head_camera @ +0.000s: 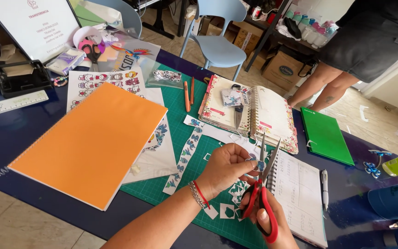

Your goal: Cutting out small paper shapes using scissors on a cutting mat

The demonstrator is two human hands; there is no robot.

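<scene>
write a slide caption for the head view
Left hand holds a small printed paper sticker between the open blades of red-handled scissors in the right hand, above a green cutting mat.

Both forearms are bare, without sleeves. The left wrist wears a silver chain bracelet (194,195) beside a thin red band (201,193).
</scene>
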